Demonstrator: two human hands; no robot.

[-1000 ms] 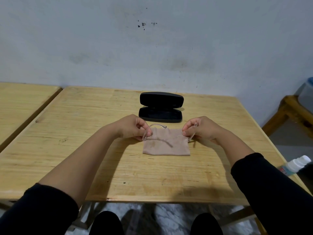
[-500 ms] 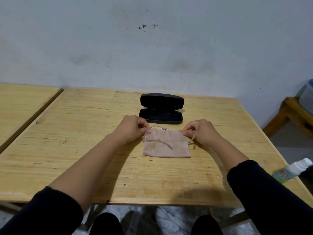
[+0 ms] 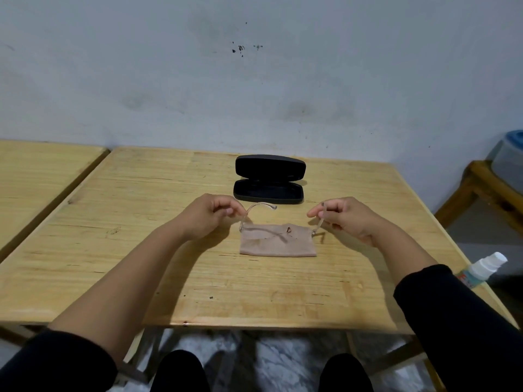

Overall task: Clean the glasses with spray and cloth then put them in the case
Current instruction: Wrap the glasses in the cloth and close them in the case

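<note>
Both temples of the clear-framed glasses (image 3: pixel 278 232) are pinched — one by the left hand (image 3: pixel 208 215), one by the right hand (image 3: pixel 343 217) — just above the beige cloth (image 3: pixel 278 246) at mid-frame. The temples would best be folded gently inward, one at a time, with the lenses left untouched, before the open black case (image 3: pixel 268 183) behind is approached. The spray bottle (image 3: pixel 481 268) lies at right edge.

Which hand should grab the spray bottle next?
Right. The spray bottle lies at the table's right edge, beside the right forearm. The left hand can keep holding the glasses; the right hand lets go.
</note>
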